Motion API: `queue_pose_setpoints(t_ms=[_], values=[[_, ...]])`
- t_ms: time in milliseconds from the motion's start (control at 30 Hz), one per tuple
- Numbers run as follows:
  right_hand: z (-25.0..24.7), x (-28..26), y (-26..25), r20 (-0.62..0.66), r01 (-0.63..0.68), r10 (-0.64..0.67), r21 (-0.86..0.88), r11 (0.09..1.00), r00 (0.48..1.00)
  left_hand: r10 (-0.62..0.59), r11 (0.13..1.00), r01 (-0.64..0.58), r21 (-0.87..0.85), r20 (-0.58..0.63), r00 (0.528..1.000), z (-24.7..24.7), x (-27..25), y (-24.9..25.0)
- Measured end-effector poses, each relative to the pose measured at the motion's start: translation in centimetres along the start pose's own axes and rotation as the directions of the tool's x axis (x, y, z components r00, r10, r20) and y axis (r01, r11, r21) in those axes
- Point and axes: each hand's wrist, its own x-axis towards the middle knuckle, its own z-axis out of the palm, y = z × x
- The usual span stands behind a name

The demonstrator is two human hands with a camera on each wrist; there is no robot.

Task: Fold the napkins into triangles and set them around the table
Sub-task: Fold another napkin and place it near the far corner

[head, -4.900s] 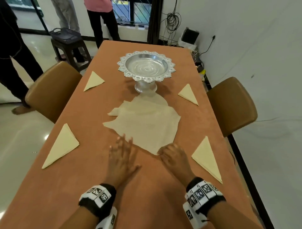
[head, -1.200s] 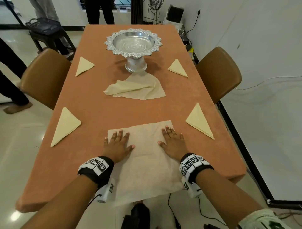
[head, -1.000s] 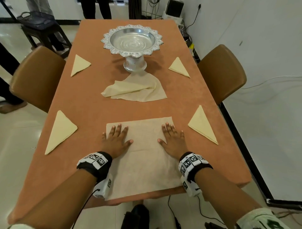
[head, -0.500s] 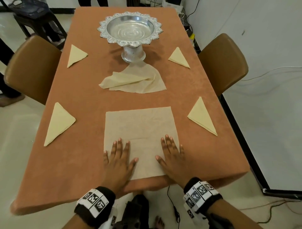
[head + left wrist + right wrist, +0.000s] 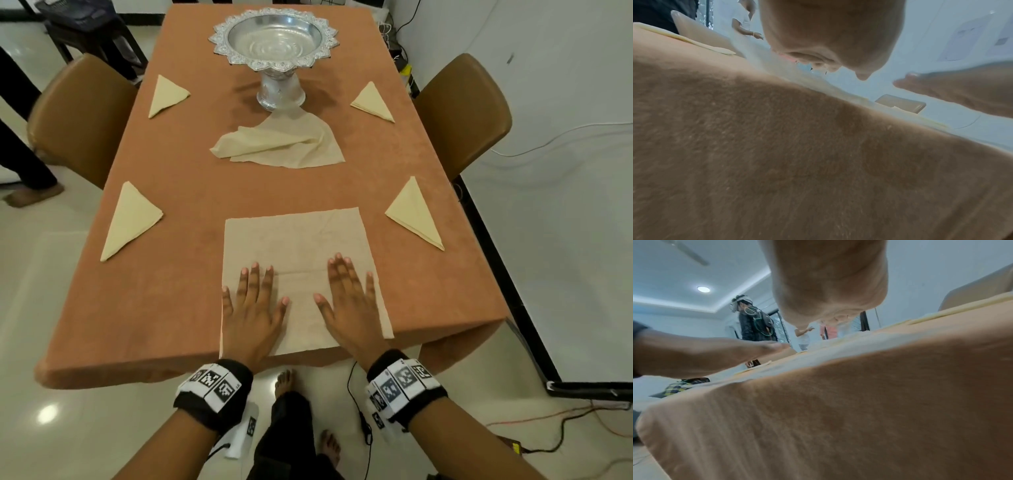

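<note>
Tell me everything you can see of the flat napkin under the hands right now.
The flat napkin is a pale cream square of thin, faintly creased cloth, spread unfolded on the orange tablecloth at the table's near end. Its near edge reaches the table edge. The left hand and right hand press flat on its near half, fingers straight. No other napkin touches it.

Left hand, right hand flat, fingers straight

Four folded triangle napkins lie on the counter: near left, far left, near right, far right. One flat unfolded napkin at the near edge, one crumpled napkin mid-counter, one silver pedestal bowl far, two brown chairs, left and right
</note>
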Motion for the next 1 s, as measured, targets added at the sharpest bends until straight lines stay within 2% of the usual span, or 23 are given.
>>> queue_pose_setpoints(t_ms=[33, 133, 200, 300, 367, 433, 500, 567, 600, 633, 733, 833, 900, 933, 1000], values=[[0.3, 0.7, -1.4, 0.000, 0.030, -0.030, 0.012, 0.999, 1.000, 0.005, 1.000, -0.005, 0.003, 0.002, 1.000, 0.1, 0.7, 0.3], [2.3, 1.9, -3.8, 0.105, 0.057, -0.059, 0.020, 0.998, 0.993, -0.034, 0.999, 0.033, 0.002, 0.070, 0.997, 1.1, 1.6, 0.3], [3.0, 1.6, -2.8, 0.127, 0.007, -0.007, 0.002, 1.000, 0.992, -0.038, 0.999, 0.038, 0.005, 0.065, 0.997, 1.7, 1.8, -0.1], [2.7, 0.7, 1.6, 0.045, -0.079, 0.081, -0.042, 0.996, 0.996, -0.038, 0.999, 0.039, -0.019, 0.055, 0.998, 1.8, 1.7, -0.1], [1.7, 0.4, 4.5, 0.026, -0.187, 0.190, -0.071, 0.980, 0.982, -0.032, 0.999, 0.033, -0.015, 0.046, 0.998, 1.8, 1.7, 0.0], [1.1, 0.7, 4.7, 0.008, -0.270, 0.271, -0.082, 0.959, 0.962, -0.032, 0.999, 0.032, -0.013, 0.043, 0.999, 1.9, 1.7, 0.0], [1.3, 1.4, 1.7, -0.038, -0.169, 0.167, -0.032, 0.985, 0.985, -0.040, 0.999, 0.040, -0.012, 0.039, 0.998, 2.0, 1.7, -0.2], [2.8, 1.8, -1.8, 0.001, 0.005, -0.005, 0.022, 1.000, 1.000, -0.042, 0.999, 0.042, 0.001, 0.032, 0.999, 2.1, 1.7, -0.2], [3.4, 1.7, -2.6, 0.037, 0.049, -0.050, 0.021, 0.999, 0.998, -0.041, 0.999, 0.041, 0.006, 0.036, 0.998, 2.1, 1.7, -0.2], [3.8, 1.6, -2.3, 0.064, 0.050, -0.050, 0.000, 0.999, 0.997, -0.041, 0.999, 0.041, 0.006, 0.040, 0.998, 2.0, 1.6, -0.2], [3.0, 1.3, 1.9, 0.063, -0.053, 0.057, -0.066, 0.996, 0.996, -0.066, 0.998, 0.065, 0.023, 0.057, 0.996, 1.5, 1.3, -1.3], [1.4, 1.1, 5.8, 0.074, -0.129, 0.138, -0.111, 0.985, 0.988, -0.220, 0.975, 0.219, 0.019, 0.065, 0.973, 0.1, 0.1, -4.0], [0.4, 1.5, 5.9, 0.079, -0.172, 0.181, -0.109, 0.979, 0.980, -0.339, 0.941, 0.338, 0.026, 0.087, 0.937, -1.3, -0.3, -5.1], [0.0, 1.9, 5.2, 0.062, -0.186, 0.192, -0.086, 0.979, 0.979, -0.355, 0.935, 0.354, 0.026, 0.091, 0.930, -2.0, 0.1, -4.9], [-0.8, 3.5, 2.8, 0.000, -0.161, 0.161, -0.015, 0.987, 0.987, -0.258, 0.966, 0.258, -0.007, 0.037, 0.966, -2.8, 2.3, -2.8]])
